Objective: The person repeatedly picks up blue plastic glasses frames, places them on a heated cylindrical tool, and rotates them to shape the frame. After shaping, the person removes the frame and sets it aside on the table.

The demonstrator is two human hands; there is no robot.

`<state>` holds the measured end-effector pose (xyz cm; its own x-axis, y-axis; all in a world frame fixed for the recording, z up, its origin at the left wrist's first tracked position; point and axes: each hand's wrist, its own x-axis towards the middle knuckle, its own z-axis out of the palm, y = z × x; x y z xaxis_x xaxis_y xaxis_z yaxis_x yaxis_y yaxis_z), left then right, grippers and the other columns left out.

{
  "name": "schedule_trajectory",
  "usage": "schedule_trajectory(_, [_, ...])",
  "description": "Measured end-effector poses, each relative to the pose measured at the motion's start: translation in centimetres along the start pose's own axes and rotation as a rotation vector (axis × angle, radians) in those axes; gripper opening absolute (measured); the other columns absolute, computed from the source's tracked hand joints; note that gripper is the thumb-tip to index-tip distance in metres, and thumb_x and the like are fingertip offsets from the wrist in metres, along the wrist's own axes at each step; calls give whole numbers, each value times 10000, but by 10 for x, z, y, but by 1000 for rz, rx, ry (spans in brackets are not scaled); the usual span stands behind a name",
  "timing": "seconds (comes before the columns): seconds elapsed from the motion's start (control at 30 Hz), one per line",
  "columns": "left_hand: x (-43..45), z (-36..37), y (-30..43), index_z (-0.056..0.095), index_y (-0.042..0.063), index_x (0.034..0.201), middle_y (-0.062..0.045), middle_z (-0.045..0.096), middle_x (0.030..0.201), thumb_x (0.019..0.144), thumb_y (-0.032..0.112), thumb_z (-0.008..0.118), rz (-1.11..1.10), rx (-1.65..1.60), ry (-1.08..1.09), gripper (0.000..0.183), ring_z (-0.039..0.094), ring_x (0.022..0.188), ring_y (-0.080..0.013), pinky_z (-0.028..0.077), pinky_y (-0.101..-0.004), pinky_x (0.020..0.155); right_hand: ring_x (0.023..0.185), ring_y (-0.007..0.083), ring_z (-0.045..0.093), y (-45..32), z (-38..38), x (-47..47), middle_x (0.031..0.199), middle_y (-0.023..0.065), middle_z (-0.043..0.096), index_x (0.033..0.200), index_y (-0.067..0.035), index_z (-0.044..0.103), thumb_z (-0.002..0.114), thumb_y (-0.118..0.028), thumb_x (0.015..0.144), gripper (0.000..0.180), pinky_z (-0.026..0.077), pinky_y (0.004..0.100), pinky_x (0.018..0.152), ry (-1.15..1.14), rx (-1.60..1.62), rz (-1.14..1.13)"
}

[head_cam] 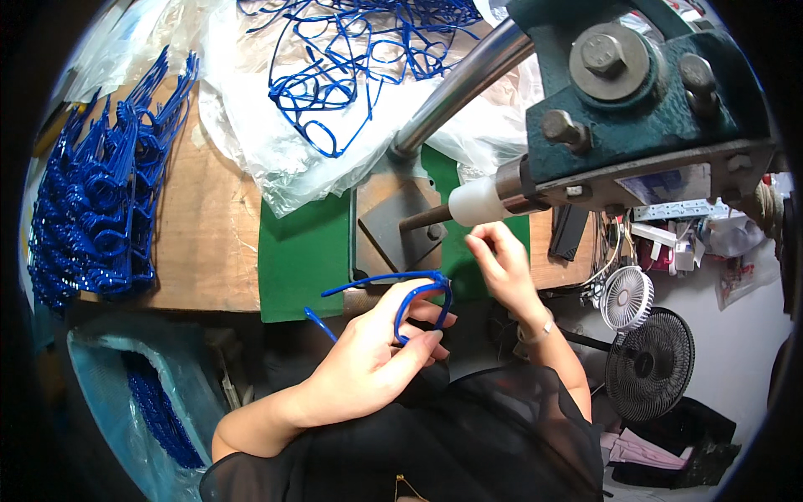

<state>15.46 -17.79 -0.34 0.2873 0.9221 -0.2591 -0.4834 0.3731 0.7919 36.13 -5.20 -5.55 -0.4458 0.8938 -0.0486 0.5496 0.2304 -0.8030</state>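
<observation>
My left hand (370, 357) grips a blue eyeglass frame (449, 295) by its front, with the temple arms reaching out to the left. Up and to the right of it, my right hand (505, 267) is raised beside the press, thumb and forefinger brought together; whether a small part sits between them cannot be made out. Just beyond both hands stands a green bench press (652, 119). Its thin rod (423, 218) comes out of a white plastic sleeve (477, 201) and points down over a square metal plate (389, 219) on the base.
A tall stack of blue eyeglass frames (94, 207) stands on the table's left. More loose frames (320, 94) lie on plastic sheeting (251, 157) at the back. A lined blue basket (94, 376) holds frames at lower left. Fans (649, 364) stand at right.
</observation>
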Motion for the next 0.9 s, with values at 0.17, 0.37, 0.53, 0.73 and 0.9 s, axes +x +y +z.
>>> schedule_trajectory(0.17, [-9, -3, -7, 330, 24, 1275, -145, 532, 1100, 880, 7, 470, -20, -45, -26, 419, 605, 830, -150, 503, -271, 733, 687, 242, 527, -87, 4, -10, 796, 86, 542, 836, -33, 530, 671, -12, 740, 171, 442, 309, 621, -180, -12, -532])
schedule_trajectory(0.37, [-16, -7, 1, 316, 13, 1272, -149, 517, 1110, 879, 14, 496, -75, -66, -70, 432, 614, 868, -172, 514, -285, 759, 681, 229, 534, -92, 9, -4, 765, 64, 568, 801, -49, 587, 691, -21, 717, 136, 442, 302, 605, -230, 4, -641])
schedule_trajectory(0.53, [-18, -7, 0, 296, 9, 1281, -161, 512, 1125, 876, 11, 498, -67, -39, -92, 452, 610, 871, -165, 514, -283, 763, 687, 198, 552, -91, 6, 0, 754, 56, 585, 805, -47, 622, 709, -35, 713, 127, 450, 278, 606, -261, 59, -654])
schedule_trajectory(0.73, [-16, -4, 1, 290, 1, 1281, -169, 510, 1123, 877, 11, 495, -29, 20, -96, 453, 609, 875, -174, 513, -286, 762, 695, 177, 556, -83, 7, -5, 786, 53, 583, 810, -42, 606, 698, -32, 739, 117, 449, 269, 616, -273, 199, -529])
schedule_trajectory(0.9, [-16, -4, 0, 290, -4, 1275, -170, 511, 1117, 880, 21, 497, -80, -63, -129, 446, 608, 874, -175, 515, -291, 757, 692, 175, 553, -80, 9, -11, 790, 63, 572, 819, -33, 594, 686, -24, 755, 112, 437, 257, 612, -284, 319, -383])
